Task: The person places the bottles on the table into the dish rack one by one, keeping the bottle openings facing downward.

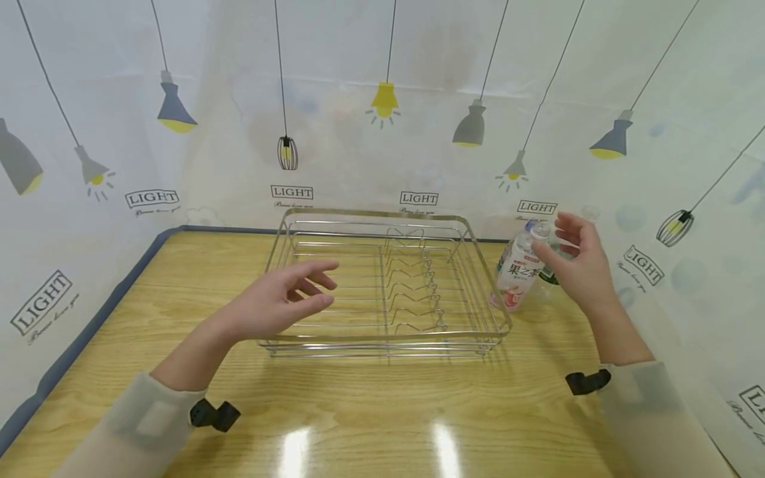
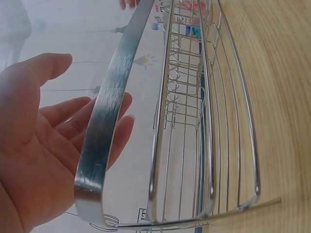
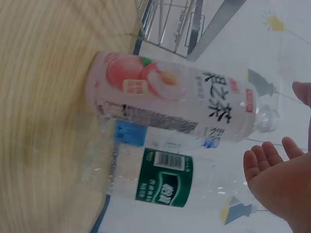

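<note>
Hands are well apart, neither gripping a thing. Left hand (image 1: pixel 271 304) is over the left front part of the wire rack (image 2: pixel 106 116), fingers loosely bent, thumb separate; can't tell if it touches the rim. Right hand (image 1: pixel 581 265) is by the top of the peach bottle (image 3: pixel 170 94), fingers and thumb spread, gap to the cap visible from the right wrist.

Peach bottle is upright on the counter (image 1: pixel 358 398), just beside the rack's right side. Green-label bottle (image 3: pixel 165 177) is next to it, clear plastic, also upright. Blue-label bottle (image 3: pixel 130 133) shows between those two, mostly hidden.

Rack sits mid-counter, wavy dividers in its right half. Backdrop (image 1: pixel 335 99) behind is white, printed with hanging lamps and "LIGHT". Pale sleeves (image 1: pixel 642 392), black clip at each wrist.
</note>
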Action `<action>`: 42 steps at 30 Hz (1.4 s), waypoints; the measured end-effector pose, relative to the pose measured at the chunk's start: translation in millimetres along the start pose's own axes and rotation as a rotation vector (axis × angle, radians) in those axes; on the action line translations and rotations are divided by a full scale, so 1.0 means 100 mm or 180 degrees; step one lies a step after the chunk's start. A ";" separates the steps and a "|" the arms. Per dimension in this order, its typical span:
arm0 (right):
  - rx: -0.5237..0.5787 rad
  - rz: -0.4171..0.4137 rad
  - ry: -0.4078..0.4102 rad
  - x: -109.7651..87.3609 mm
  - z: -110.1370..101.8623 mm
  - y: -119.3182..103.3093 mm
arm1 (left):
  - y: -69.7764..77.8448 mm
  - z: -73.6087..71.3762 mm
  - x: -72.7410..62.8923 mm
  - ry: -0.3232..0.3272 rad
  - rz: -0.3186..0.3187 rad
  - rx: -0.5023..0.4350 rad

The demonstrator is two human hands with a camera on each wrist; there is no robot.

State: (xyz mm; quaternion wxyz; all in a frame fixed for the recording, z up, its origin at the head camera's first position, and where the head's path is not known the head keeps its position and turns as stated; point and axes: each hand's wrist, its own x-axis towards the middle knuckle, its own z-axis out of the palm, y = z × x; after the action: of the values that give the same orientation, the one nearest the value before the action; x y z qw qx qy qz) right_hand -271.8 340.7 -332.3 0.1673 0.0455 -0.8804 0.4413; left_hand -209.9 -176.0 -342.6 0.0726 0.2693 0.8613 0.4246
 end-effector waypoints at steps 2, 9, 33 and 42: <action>0.0033 0.0034 -0.0118 0.01 -0.01 0.07 | 0.00 0.00 0.00 -0.0004 -0.0019 -0.0010; 0.0082 0.0068 -0.0455 0.06 0.02 0.27 | 0.00 0.01 0.00 -0.0005 -0.0009 -0.0033; -0.0114 0.0017 -0.0516 0.05 0.15 0.37 | 0.02 0.01 -0.01 -0.0038 -0.0010 -0.0080; 0.0113 -0.0327 0.0076 0.01 0.11 0.11 | 0.03 0.00 0.00 -0.0033 -0.0028 -0.0016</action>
State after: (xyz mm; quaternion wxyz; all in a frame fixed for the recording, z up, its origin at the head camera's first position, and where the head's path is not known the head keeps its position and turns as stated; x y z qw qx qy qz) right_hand -277.7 338.7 -346.2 0.1994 0.0883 -0.8669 0.4482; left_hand -209.0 -174.8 -340.4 0.0797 0.2675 0.8611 0.4250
